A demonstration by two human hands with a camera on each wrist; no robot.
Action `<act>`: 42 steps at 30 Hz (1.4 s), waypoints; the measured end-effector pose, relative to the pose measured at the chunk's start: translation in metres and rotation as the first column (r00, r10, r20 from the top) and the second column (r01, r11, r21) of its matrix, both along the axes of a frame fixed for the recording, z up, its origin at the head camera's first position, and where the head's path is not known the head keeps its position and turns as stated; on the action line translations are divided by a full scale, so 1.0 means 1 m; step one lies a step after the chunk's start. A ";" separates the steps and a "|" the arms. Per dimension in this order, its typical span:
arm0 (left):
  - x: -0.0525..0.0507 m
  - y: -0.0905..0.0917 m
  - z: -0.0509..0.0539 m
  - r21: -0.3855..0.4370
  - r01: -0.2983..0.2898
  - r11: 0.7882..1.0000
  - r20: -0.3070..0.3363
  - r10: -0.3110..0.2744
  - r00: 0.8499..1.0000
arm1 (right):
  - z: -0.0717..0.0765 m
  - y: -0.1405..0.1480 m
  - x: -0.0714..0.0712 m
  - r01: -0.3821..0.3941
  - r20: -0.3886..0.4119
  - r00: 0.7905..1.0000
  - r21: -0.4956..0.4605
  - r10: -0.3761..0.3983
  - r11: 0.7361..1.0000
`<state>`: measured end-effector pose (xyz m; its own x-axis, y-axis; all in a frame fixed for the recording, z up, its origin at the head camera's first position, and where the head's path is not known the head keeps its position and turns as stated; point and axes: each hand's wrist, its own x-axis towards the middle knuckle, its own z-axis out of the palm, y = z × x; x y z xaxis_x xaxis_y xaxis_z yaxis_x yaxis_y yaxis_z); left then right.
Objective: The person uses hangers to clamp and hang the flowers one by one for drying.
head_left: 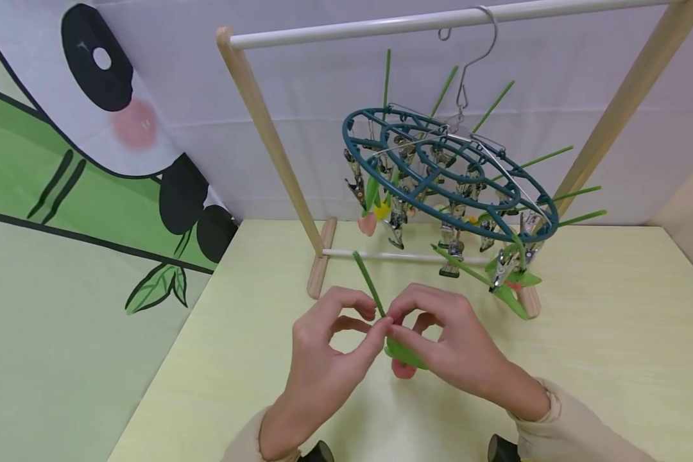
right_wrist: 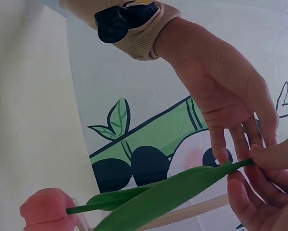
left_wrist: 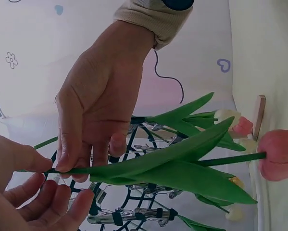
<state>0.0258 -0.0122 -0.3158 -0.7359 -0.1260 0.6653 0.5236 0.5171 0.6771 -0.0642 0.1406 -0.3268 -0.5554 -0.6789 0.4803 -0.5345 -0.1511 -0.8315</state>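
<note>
Between both hands is a pink artificial tulip, its flower head pointing down toward the table in the head view. The left hand pinches its thin green stem with thumb and fingertips. Right beside it, the right hand pinches the stem just above the leaves, fingertips almost touching the left ones. Long green leaves spread from the stem below the grip. In the right wrist view the pink bloom hangs at the lower left, away from the fingers.
A round dark-teal clip hanger hangs by its hook from the white bar of a wooden stand. Metal clips hold several artificial tulips on it, stems sticking outward. The pale table lies beneath; a printed cloth stands behind.
</note>
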 end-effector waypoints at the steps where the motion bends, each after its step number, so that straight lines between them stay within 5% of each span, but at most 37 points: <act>1: -0.001 0.001 -0.001 0.016 0.013 1.000 -0.013 -0.012 1.000 | 0.000 0.000 0.001 -0.001 -0.005 1.000 -0.018 0.001 1.000; 10: -0.007 0.001 -0.006 0.062 0.039 0.997 -0.043 -0.036 0.998 | -0.003 0.002 0.001 0.060 -0.102 0.993 -0.025 -0.063 0.998; 15: -0.010 -0.004 -0.007 0.103 0.045 0.994 -0.022 -0.043 0.999 | -0.002 0.009 0.003 0.208 -0.232 0.947 -0.084 -0.222 0.975; 20: -0.014 -0.005 -0.008 0.144 0.052 0.988 -0.010 -0.051 0.999 | -0.002 0.013 0.000 0.297 -0.275 0.890 -0.257 -0.364 0.920; 28: -0.021 -0.003 -0.010 0.190 0.064 0.980 0.011 -0.067 0.998 | -0.008 0.020 -0.006 0.356 -0.227 0.835 -0.471 -0.501 0.807; 31: -0.024 -0.003 -0.010 0.200 0.075 0.977 0.013 -0.079 0.997 | -0.008 0.023 -0.008 0.412 -0.211 0.794 -0.505 -0.571 0.759; 33: -0.026 -0.003 -0.011 0.203 0.079 0.976 0.016 -0.084 0.996 | -0.008 0.026 -0.011 0.447 -0.215 0.774 -0.480 -0.595 0.755; 36: -0.028 -0.003 -0.010 0.212 0.084 0.974 0.023 -0.091 0.996 | -0.006 0.028 -0.017 0.484 -0.211 0.784 -0.380 -0.583 0.788; 42: -0.034 -0.004 -0.011 0.232 0.094 0.968 0.050 -0.108 0.993 | 0.006 0.029 -0.027 0.481 -0.072 0.866 -0.152 -0.495 0.864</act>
